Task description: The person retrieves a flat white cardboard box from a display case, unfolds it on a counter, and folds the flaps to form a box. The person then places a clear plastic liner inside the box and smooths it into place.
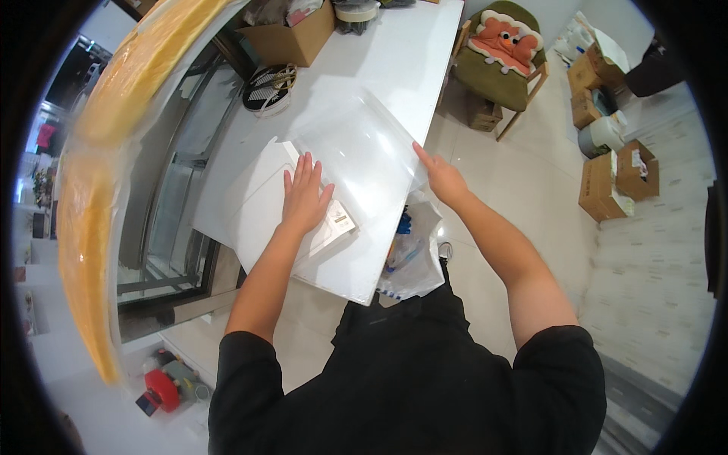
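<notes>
My left hand (305, 199) lies flat, fingers stretched, on a thin white box (332, 231) with a small printed patch near its corner. A clear plastic sheet or bag (362, 144) spreads over the table to the right of that hand and partly around the box. Whether the box is inside it I cannot tell. At the sheet's right edge, just past the table edge, my right hand (446, 179) grips the plastic, index finger extended along it and the other fingers curled. Its thumb is hidden.
The white table (402, 38) holds an open cardboard box (303, 38), a tape roll (356, 14) and a black-and-white round item (267, 87). A plastic bag (417, 265) hangs by the table's near right edge. Beyond stand a green chair (485, 76) and several cartons (604, 186).
</notes>
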